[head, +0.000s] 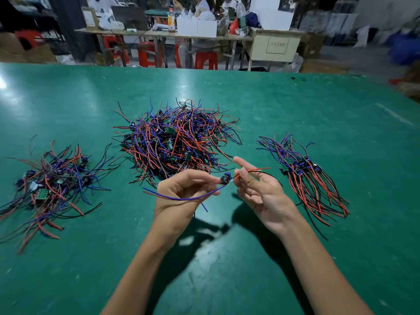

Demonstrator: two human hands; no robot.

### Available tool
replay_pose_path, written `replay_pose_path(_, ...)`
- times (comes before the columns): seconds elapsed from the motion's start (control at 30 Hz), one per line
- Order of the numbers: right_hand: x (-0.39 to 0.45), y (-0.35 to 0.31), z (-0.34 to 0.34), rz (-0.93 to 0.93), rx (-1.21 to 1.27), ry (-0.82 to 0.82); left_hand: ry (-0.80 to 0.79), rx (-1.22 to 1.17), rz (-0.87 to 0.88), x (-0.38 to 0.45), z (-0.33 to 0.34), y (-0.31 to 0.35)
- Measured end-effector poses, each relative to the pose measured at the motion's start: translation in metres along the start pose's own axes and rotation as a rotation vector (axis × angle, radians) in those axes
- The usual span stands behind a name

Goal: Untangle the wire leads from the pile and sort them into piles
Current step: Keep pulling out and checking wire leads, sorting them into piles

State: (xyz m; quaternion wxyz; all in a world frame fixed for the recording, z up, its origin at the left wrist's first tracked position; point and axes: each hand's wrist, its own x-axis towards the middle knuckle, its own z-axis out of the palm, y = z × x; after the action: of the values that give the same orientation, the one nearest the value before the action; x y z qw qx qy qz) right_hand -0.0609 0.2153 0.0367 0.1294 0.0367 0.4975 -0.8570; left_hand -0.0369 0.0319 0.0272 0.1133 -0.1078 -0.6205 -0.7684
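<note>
Lead (225, 179) held above the green surface (295, 105), just in front of the tangled pile (175, 137), blue end pinched by left hand (181, 189), red end by right hand (256, 189); best pulled straight before joining the combed pile (304, 176) at right.

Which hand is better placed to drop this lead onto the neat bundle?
Right, probably. The right hand already pinches the lead by its red and black wires, and the neat bundle lies just beside it. The left hand holds the blue end, nearer the big pile.
</note>
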Motion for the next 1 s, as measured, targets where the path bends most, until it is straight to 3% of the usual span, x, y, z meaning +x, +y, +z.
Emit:
replay_pose_path(0.17, 0.002, 0.003, -0.003, 0.026, 0.014, -0.030, -0.048, -0.023, -0.117, -0.004, -0.003, 0.005)
replay_pose_path(0.27, 0.002, 0.004, -0.004, 0.019, -0.040, -0.064, -0.078, -0.050, -0.274, -0.005, -0.002, 0.008)
replay_pose_path(0.43, 0.002, 0.010, -0.004, -0.079, -0.248, -0.101, -0.173, 0.039, -0.412, -0.009, 0.005, 0.005)
replay_pose_path(0.57, 0.006, 0.016, -0.003, -0.195, -0.459, 0.003, -0.140, 0.061, -0.496, -0.009, 0.007, 0.001)
replay_pose_path(0.7, 0.009, 0.023, -0.005, -0.210, -0.467, 0.071, -0.111, 0.095, -0.521, -0.008, 0.008, -0.002)
replay_pose_path(1.0, 0.009, 0.031, 0.001, -0.230, -0.441, 0.030, -0.029, 0.162, -0.529, -0.007, 0.008, -0.003)
